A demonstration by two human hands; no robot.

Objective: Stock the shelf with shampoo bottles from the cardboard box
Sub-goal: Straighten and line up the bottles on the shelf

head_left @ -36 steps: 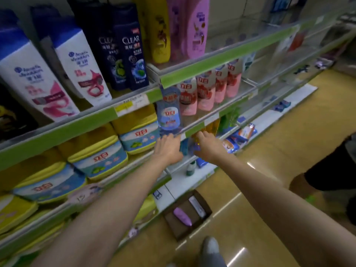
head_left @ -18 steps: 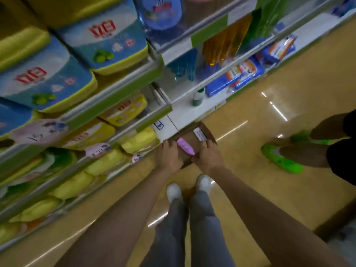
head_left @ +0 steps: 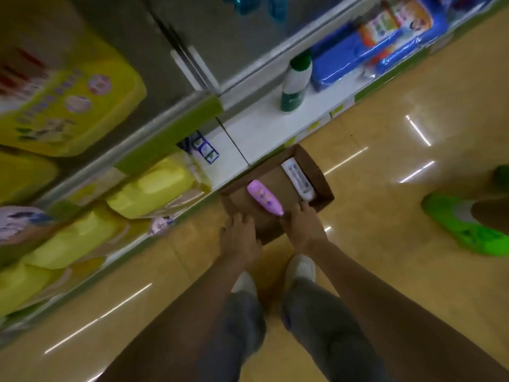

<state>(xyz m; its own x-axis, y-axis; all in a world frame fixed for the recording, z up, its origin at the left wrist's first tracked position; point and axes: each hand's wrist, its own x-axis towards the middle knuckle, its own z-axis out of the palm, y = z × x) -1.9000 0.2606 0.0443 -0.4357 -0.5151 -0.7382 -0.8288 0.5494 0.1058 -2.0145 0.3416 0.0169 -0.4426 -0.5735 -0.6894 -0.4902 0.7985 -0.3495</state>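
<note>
Step in hand: both hands were reaching down to the open brown cardboard box [head_left: 278, 199] on the tan floor, judged to be the pick-up of the next bottle for the shelf
Left hand: the left hand [head_left: 240, 235] lay at the near left edge of the box, fingers loosely bent, nothing visibly held; whether it touched the cardboard could not be told
Right hand: the right hand [head_left: 302, 226] lay at the near right edge of the box, fingertips just beside the cap end of the pink bottle; whether they were already closed on it could not be told through the blur
Task items: the pink oval plastic shampoo bottle [head_left: 264, 197] lay on its side in the middle of the box; the white flat plastic bottle [head_left: 298, 180] lay on its side against the far right wall, apart from the pink one
Recommended grip: take each bottle round the body rather than by the cap, one per hand, and lift clear of the box wall before turning toward the shelf
Risk: the lying bottles looked smooth and could slip or roll if pinched at one end
Count, bottles in box: two, one pink and one white
Count, hands: two
Count, boxes: one
Count, bottom shelf: one white bottle with a green cap [head_left: 297, 81] standing upright on the white bottom shelf [head_left: 256, 136]; blue packets [head_left: 369, 48] beside it, number unclear
Count, yellow jugs: several large yellow plastic jugs [head_left: 150, 187] on the lower left shelves, too blurred to count
Bystander: one bright green shoe [head_left: 465, 226] at the right, well apart from the box
</note>
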